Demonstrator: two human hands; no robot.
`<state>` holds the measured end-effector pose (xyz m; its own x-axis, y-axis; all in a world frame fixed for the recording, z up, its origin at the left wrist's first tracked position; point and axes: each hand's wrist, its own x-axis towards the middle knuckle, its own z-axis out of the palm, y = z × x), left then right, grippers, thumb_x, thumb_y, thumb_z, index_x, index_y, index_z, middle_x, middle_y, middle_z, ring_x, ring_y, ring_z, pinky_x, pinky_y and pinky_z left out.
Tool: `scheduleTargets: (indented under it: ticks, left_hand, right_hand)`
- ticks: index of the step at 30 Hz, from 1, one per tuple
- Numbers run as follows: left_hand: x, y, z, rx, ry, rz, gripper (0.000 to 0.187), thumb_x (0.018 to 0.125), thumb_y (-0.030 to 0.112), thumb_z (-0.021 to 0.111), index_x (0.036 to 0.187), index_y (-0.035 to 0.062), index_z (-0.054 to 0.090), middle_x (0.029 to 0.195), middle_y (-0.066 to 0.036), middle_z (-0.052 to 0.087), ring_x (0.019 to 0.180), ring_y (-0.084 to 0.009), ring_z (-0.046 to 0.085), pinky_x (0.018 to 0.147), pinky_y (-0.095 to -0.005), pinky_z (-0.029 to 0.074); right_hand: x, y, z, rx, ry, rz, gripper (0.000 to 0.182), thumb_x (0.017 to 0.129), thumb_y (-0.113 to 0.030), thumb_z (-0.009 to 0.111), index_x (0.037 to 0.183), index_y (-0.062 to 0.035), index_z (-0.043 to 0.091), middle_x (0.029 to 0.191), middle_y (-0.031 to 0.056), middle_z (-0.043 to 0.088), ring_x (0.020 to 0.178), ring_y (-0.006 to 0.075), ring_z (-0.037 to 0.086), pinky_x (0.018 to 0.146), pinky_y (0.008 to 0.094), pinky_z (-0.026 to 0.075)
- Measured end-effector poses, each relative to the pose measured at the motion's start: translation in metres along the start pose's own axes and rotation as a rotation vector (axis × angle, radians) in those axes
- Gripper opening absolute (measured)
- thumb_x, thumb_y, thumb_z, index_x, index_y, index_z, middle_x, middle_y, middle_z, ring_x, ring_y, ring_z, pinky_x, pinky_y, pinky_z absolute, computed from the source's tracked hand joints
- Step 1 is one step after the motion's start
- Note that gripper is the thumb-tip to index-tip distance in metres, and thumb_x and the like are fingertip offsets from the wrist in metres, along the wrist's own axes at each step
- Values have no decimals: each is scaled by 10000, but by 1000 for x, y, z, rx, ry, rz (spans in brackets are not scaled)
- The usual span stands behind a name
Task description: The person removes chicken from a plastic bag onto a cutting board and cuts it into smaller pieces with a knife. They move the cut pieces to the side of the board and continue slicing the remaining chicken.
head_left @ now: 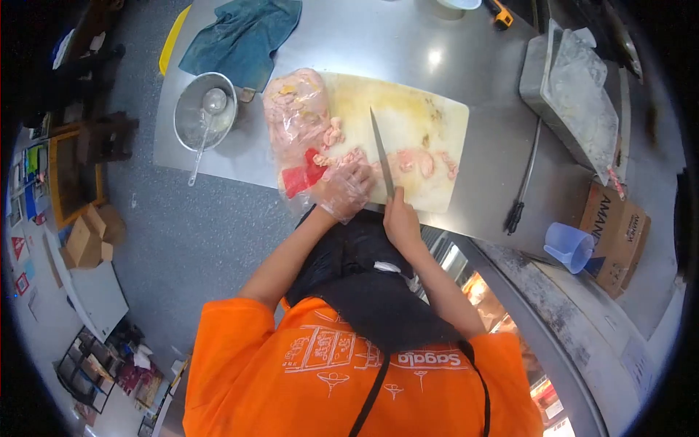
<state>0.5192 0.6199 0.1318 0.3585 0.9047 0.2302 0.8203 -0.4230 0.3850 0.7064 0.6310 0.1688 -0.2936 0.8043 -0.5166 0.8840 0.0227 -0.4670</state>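
My right hand (400, 220) is closed round the handle of a long kitchen knife (381, 151), its blade pointing away from me across the cutting board (437, 191). In a clear plastic glove, my left hand (344, 191) presses curled fingers on a piece of pale pink raw meat (351, 157) left of the blade; the fingertips are partly hidden. Cut pieces of raw meat (416, 162) lie right of the knife. A clear plastic bag of raw meat (297, 116) rests on the board's left side, with a red patch (296, 180) at its near end.
On the steel table (364, 40) are a teal cloth (244, 42) and a metal pot (182, 120) with a ladle (203, 142). To the right lie a sharpening steel (526, 178), a metal container (542, 87), a plastic measuring jug (569, 247) and a cardboard box (615, 237).
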Motion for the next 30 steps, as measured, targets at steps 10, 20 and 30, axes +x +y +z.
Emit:
scheduleTargets:
  ticks: [10,20,30]
  left_hand:
    - [96,34,9,11,-364,-435,244,874,151,570,1047,-8,637,950,-178,668,931,-329,662,807,-450,536]
    - [141,51,50,50,-460,-40,207,850,110,577,990,9,691,954,-199,713,889,-321,713,763,-436,569]
    - [164,73,3,147,-636,255,323,856,122,576,1128,-42,632,1056,-178,715,905,-331,718,773,-424,576]
  right_hand:
    - [-43,71,-37,164,283,133,271,1023,-219,465,1148,22,451,758,298,642,733,508,631,630,577,452]
    - [-49,94,-42,291,457,241,233,1021,-214,477,1080,9,444,768,301,633,760,507,632,630,556,457]
    - [-66,103,-76,299,525,218,217,1019,-195,474,1121,-4,462,803,287,646,769,498,630,658,554,458]
